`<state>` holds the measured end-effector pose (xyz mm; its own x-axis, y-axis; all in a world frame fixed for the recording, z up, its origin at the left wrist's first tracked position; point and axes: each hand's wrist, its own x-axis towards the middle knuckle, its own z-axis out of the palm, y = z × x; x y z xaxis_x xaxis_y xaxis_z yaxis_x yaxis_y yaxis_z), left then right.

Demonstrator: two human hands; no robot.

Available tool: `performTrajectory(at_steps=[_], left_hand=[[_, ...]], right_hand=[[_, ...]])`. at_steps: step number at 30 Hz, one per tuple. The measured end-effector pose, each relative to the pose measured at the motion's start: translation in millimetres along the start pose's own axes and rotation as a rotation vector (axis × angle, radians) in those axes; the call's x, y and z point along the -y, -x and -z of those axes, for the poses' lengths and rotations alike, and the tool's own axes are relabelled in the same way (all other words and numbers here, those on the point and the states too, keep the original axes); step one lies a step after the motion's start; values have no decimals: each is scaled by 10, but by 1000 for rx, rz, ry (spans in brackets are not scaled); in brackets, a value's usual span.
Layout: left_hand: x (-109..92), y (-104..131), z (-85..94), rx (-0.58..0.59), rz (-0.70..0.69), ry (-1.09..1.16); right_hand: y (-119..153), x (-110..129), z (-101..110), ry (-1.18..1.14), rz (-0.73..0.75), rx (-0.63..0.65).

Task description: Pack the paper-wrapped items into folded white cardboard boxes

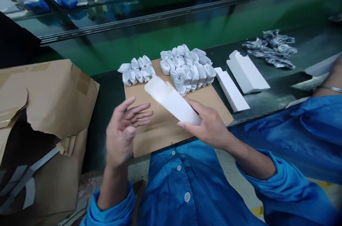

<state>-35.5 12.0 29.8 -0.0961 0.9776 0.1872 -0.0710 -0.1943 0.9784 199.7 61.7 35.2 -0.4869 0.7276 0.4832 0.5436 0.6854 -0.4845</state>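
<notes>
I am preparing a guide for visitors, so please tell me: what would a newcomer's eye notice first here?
Probably the white box in the right hand, held over the brown sheet at the centre, with the open left hand beside it. Beyond it lie two groups of white-wrapped packets. A large torn carton fills the left side.

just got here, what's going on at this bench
A person's right hand grips a white box by its near end, while the left hand is open beside it, with nothing visible in it. Two groups of pale wrapped bundles sit around the far end of a brown sheet. Two more white boxes lie to the right of the sheet, and a torn carton stands on the left.
</notes>
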Motion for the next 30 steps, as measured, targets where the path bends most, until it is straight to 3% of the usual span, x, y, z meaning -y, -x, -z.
performTrajectory(at_steps=[2,4,7,10,12,16,24,30], left_hand=[[99,108,-291,-95,-63,-11],[196,193,-600,-221,-78,-94],[277,222,-831,-442,-109,-302],[276,186,-726,-457,-130,-447],[266,163,-595,-398,-169,-526],[291,141,-459,-330,-268,-599],[293,142,-509,-283,-282,-595],[253,133,-519,-163,-261,-553]], right_hand=[[16,73,-121,-86,-60,2],[86,159,-302,-70,4,-57],[210,227,-454,16,99,-35],[197,197,-290,-97,54,241],[101,170,-103,-226,-32,314],[-104,186,42,-371,-82,251],[-136,267,-252,-528,-82,-90],[-169,203,-191,-510,13,-128]])
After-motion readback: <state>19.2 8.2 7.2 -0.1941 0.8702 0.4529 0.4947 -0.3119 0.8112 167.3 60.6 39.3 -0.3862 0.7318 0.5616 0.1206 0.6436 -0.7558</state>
